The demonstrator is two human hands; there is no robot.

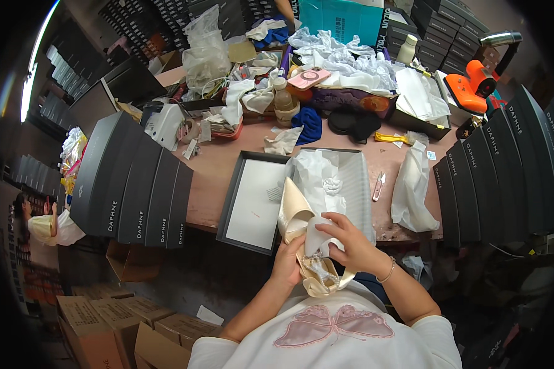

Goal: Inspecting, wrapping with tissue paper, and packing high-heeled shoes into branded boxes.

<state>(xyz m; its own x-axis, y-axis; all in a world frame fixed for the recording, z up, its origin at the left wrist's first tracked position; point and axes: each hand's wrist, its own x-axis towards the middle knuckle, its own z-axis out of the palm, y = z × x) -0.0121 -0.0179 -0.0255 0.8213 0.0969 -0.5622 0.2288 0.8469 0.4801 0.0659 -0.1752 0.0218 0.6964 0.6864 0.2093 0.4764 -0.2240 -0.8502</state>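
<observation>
My left hand [287, 261] is wrapped round the side of a cream pointed-toe shoe [293, 204], held above the table's near edge with its toe pointing away from me. Strings of pearl-like beads and a cream strap hang at the heel end. Over the shoe's opening, my right hand [353, 243] pinches a thin white sheet [317, 236], partly inside the shoe. Just beyond lies an open dark shoebox [364, 169] with crumpled white tissue paper [317, 178] in it. Its lid or other half [252, 212], with a white lining, lies to the left.
Stacks of dark shoeboxes stand at left [138, 184] and right [498, 166]. Small thread snips [379, 186] and a white-wrapped bundle [412, 184] lie right of the open box. Farther back are a bottle [283, 101], a pink phone [309, 78] and an orange tape dispenser [466, 92].
</observation>
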